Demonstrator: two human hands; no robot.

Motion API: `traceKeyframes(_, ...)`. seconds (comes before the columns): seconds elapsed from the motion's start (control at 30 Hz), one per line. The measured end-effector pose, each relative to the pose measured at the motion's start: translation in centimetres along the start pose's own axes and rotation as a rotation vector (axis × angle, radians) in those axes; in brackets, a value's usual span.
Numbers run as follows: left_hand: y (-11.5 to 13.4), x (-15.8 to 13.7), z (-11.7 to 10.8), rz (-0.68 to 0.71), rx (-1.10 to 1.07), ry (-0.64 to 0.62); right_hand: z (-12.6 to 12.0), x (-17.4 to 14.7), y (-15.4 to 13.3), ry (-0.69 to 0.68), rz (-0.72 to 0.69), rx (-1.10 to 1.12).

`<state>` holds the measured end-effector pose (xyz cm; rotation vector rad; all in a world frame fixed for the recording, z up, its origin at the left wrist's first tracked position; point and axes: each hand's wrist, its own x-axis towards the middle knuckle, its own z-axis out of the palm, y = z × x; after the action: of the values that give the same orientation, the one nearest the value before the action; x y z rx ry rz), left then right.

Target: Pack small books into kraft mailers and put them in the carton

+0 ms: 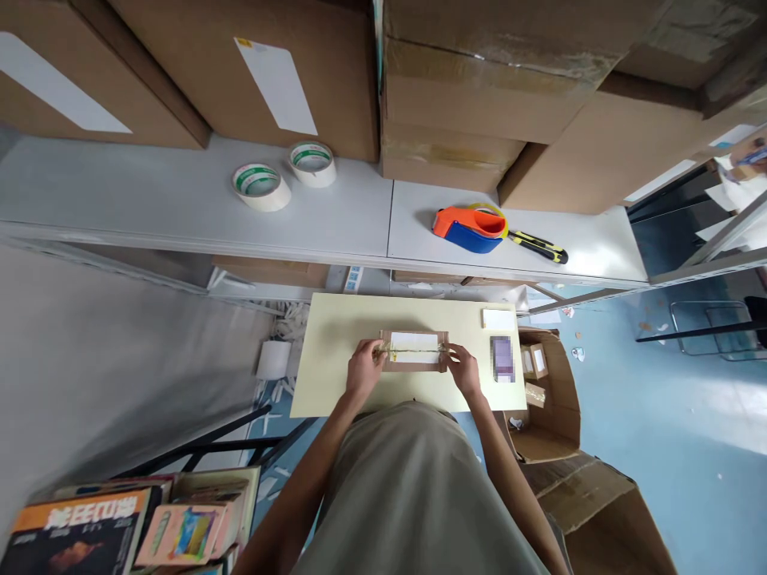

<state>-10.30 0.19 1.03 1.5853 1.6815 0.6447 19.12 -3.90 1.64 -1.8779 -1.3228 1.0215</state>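
Note:
A small flat brown cardboard package (413,366) with a white label (413,342) lies on the pale yellow table (335,391) in front of me. Across its width runs a thin, crinkled strip (413,350), its ends at my fingers; its material is too small to make out. My left hand (365,367) is closed at the package's left end, fingertips on the edge and the strip's end. At the opposite end my right hand (463,370) grips in the same way. To the right are a purple item (503,358), blurred out, and a white label-like piece (498,319).
Two tape rolls (262,187), an orange-and-blue tape dispenser (469,229) and a utility knife (539,246) lie on the grey shelf (335,224), before large cartons (455,104). An open carton (560,399) holding small packages stands right of the table. Books (77,527) are stacked lower left.

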Motion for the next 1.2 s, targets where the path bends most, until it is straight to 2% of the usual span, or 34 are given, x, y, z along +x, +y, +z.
traceKeyframes(0.17,-0.5,0.8,-1.3,-0.038,0.006,-0.014,1.1,0.4,0.0,0.025,0.036,0.021)
traceKeyframes(0.47,-0.2,1.1,-0.5,-0.132,-0.089,0.101,0.8,1.4,0.4,0.002,0.072,0.192)
traceKeyframes(0.57,-0.8,0.7,0.0,-0.173,-0.202,0.16,1.0,1.1,0.6,0.026,0.026,0.168)
traceKeyframes(0.67,-1.1,0.7,0.2,-0.214,-0.292,0.165,1.0,1.1,0.5,0.025,-0.017,0.135)
traceKeyframes(0.8,-0.3,1.4,-0.7,-0.153,-0.177,0.177,0.2,1.2,-1.4,-0.041,-0.093,0.013)
traceKeyframes(0.9,2.5,2.3,-2.0,-0.02,-0.091,0.264,-1.8,1.7,-5.7,0.049,-0.279,-0.126)
traceKeyframes(1.0,7.9,4.0,-3.8,0.131,-0.147,0.276,-5.3,3.5,-12.5,0.184,-0.494,-0.205)
traceKeyframes(1.1,14.8,6.3,-5.5,0.308,-0.18,0.312,-8.8,7.5,-19.1,0.282,-0.66,-0.33)
traceKeyframes(1.2,20.8,8.1,-6.6,0.431,-0.223,0.343,-10.5,13.1,-22.8,0.333,-0.672,-0.469)
